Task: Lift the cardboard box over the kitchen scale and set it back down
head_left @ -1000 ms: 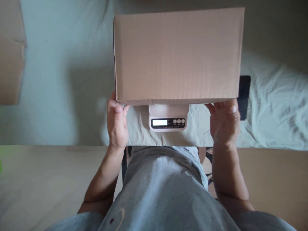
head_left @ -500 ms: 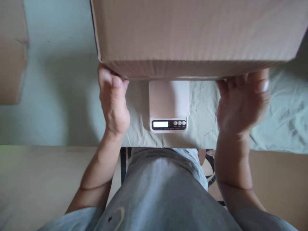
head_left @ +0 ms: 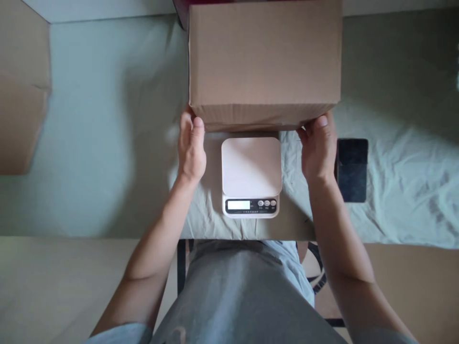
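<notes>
- Gripping the cardboard box point(head_left: 264, 62) at its near bottom corners, left hand point(head_left: 191, 148) and right hand point(head_left: 317, 148) each clasp an edge.
- Box sits beyond the scale point(head_left: 251, 177), above the sheet point(head_left: 89, 143).
- Stiff, apparently light; hold low at both ends.

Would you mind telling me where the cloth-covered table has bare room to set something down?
The widest bare patch lies between the second carton at the left edge and the left hand. Another lies right of the phone. It is crowded in the middle: cardboard box, both hands, right hand, and scale.
</notes>
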Demonstrator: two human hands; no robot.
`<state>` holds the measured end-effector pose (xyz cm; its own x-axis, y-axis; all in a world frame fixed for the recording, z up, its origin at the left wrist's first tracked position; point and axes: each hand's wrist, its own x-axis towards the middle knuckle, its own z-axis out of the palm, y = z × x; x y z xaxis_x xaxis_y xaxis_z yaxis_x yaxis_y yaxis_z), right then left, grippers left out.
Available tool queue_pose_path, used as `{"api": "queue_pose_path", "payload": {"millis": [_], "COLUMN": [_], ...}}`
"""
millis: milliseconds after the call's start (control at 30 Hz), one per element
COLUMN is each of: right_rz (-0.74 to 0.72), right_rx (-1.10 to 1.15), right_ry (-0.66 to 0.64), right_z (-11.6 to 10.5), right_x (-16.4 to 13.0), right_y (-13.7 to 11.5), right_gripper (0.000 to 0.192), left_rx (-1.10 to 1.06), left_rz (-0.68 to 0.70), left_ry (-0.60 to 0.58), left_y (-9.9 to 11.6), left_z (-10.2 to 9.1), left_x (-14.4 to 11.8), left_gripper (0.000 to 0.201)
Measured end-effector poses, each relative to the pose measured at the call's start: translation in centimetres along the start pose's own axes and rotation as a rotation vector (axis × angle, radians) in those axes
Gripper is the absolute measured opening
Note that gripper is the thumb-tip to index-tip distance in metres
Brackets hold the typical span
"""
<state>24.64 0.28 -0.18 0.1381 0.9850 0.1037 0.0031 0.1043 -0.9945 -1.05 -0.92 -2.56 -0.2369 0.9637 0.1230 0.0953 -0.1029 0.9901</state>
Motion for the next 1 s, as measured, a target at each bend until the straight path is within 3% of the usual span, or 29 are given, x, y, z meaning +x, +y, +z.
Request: {"api": "queue_pose_path", "payload": {"millis": [200, 367, 600, 767, 1000], "right_rz": [0.084, 0.158, 0.147, 0.089, 0.014], "right_rx": [0.031, 0.105, 0.098, 0.100, 0.218], "right_ry": [-0.046, -0.066, -0.042, -0.040, 0.007], "right_z": [-0.6, -1.4, -0.6, 0.0, -0.5], "right_x": [-0.1, 0.5, 0.7, 0.6, -1.8], "right_y": [1.6, 1.8, 0.7, -0.3, -5.2], "right_gripper": [0.040, 0.052, 0.048, 0.043, 0.033], "left_rx": [0.005, -0.100, -0.028, 0.002, -0.076], "left_rz": [-0.039, -0.045, -0.026, 0.018, 0.035], "left_ry": [0.001, 0.008, 0.045, 0.038, 0.047], "left_y": [-2.2, -1.8, -1.1, 1.3, 7.0], "left_z": [0.0, 0.0, -0.4, 0.4, 0.0], "left_x": [-1.0, -1.2, -0.1, -0.5, -3.7], "left_gripper": [0.053, 0.056, 0.051, 0.041, 0.032]}}
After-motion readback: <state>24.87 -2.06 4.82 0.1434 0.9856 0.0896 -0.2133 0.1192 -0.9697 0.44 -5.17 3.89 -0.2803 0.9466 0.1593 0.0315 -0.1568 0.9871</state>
